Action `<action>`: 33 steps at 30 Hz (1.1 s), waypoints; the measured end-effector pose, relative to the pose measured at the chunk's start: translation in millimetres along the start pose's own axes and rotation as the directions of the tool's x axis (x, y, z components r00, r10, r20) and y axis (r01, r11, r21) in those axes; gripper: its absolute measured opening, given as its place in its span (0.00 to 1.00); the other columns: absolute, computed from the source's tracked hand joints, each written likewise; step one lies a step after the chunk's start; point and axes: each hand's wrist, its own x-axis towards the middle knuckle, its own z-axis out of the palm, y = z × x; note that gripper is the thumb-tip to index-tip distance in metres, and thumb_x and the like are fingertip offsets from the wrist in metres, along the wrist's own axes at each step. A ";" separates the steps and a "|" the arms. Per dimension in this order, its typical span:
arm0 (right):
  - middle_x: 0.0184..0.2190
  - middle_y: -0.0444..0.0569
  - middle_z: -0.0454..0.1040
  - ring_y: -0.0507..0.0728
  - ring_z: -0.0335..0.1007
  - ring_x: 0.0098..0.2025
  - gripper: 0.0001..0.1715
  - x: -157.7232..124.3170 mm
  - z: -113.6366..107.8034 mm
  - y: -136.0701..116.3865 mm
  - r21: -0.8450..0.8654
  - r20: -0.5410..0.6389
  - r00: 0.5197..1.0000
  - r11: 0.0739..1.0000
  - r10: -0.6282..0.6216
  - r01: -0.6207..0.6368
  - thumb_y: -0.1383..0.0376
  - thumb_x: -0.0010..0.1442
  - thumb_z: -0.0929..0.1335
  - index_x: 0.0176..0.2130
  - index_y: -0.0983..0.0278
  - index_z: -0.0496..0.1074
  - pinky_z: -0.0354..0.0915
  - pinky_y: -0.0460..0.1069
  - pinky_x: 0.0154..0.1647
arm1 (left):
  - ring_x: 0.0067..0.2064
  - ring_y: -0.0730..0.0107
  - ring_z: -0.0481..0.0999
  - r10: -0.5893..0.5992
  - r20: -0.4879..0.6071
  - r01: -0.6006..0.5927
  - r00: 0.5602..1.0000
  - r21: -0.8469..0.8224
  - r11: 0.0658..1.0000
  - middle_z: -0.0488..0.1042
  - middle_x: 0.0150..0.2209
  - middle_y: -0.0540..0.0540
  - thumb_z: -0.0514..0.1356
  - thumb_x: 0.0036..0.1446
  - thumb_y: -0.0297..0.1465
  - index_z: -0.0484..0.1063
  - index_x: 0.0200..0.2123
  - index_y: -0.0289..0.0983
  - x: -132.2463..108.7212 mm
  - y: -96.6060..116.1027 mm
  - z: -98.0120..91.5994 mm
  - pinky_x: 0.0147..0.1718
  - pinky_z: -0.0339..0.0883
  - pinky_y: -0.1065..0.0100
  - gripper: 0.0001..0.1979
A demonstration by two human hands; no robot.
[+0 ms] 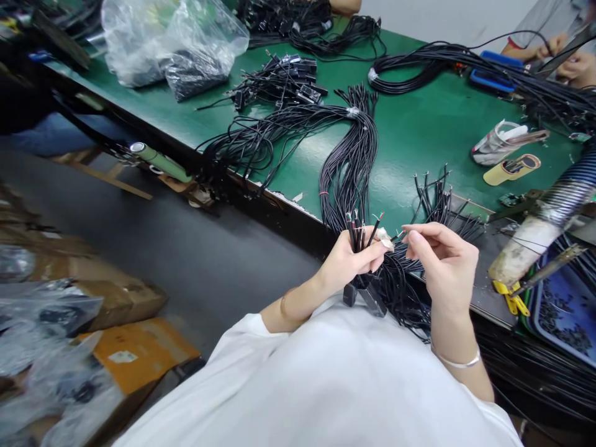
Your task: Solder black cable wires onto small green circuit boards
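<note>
My left hand (pixel 356 254) is closed around a bunch of black cables (pixel 358 239), whose stripped ends stick up with thin red, green and white wires. Something whitish, like tape or cloth, is wrapped at the tip of its thumb. Black rectangular plugs or housings (pixel 372 299) hang below this hand, against the white shirt. My right hand (pixel 442 264) is pinched, thumb against forefinger, at the thin wire end of one cable (pixel 397 236) that points right from the left hand. Exactly which strands lie between those fingertips is too small to see.
A thick black cable bundle (pixel 349 167) lies on the green table (pixel 410 124). More stripped cables (pixel 440 198), a ribbed duct (pixel 549 217), yellow-handled cutters (pixel 512 298) and a blue tray (pixel 563 310) are at right. Plastic bags (pixel 200 49) lie back left. Another person's hands (pixel 570 62) work at far right.
</note>
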 end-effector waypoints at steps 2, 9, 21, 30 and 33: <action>0.30 0.42 0.77 0.47 0.69 0.25 0.06 -1.1 -1.3 2.5 0.017 0.004 1.000 1.000 0.020 -0.020 0.61 0.62 0.73 0.40 0.59 0.81 0.67 0.43 0.27 | 0.16 0.86 0.52 -0.019 -0.023 0.020 1.000 0.024 1.000 0.66 0.18 0.54 0.66 0.59 0.42 0.72 0.33 0.33 -4.4 2.4 -0.3 0.15 0.41 0.76 0.16; 0.31 0.45 0.77 0.49 0.71 0.26 0.08 -8.5 3.5 7.3 0.015 0.146 0.989 0.999 0.028 -0.031 0.59 0.61 0.74 0.35 0.62 0.80 0.70 0.45 0.27 | 0.20 0.82 0.58 0.028 -0.145 -0.005 0.989 0.156 0.988 0.61 0.18 0.55 0.66 0.59 0.44 0.71 0.29 0.35 -19.9 9.9 -1.0 0.19 0.49 0.74 0.18; 0.29 0.43 0.75 0.49 0.70 0.25 0.09 -8.8 17.4 21.9 0.077 0.290 0.957 0.997 0.004 -0.027 0.61 0.64 0.71 0.34 0.62 0.78 0.68 0.45 0.28 | 0.19 0.84 0.53 0.003 -0.097 0.005 0.995 0.076 0.997 0.56 0.19 0.57 0.65 0.61 0.40 0.70 0.30 0.34 -28.4 0.1 -16.4 0.19 0.46 0.74 0.16; 0.30 0.44 0.77 0.51 0.71 0.31 0.04 -3.5 2.2 16.0 -0.104 0.428 0.867 0.939 -0.256 0.329 0.68 0.64 0.70 0.37 0.59 0.77 0.67 0.48 0.34 | 0.19 0.84 0.53 -0.106 -0.013 0.107 0.994 0.123 0.987 0.57 0.17 0.56 0.68 0.57 0.42 0.75 0.29 0.32 -25.6 2.4 -29.8 0.19 0.45 0.75 0.17; 0.26 0.43 0.74 0.50 0.69 0.25 0.08 -2.0 4.8 25.6 0.094 0.530 0.848 0.993 0.005 -0.065 0.61 0.63 0.71 0.33 0.62 0.76 0.65 0.46 0.27 | 0.23 0.81 0.63 -0.059 0.006 0.057 0.998 0.183 0.982 0.69 0.22 0.51 0.69 0.54 0.40 0.78 0.30 0.31 -25.0 4.4 -32.0 0.23 0.56 0.75 0.15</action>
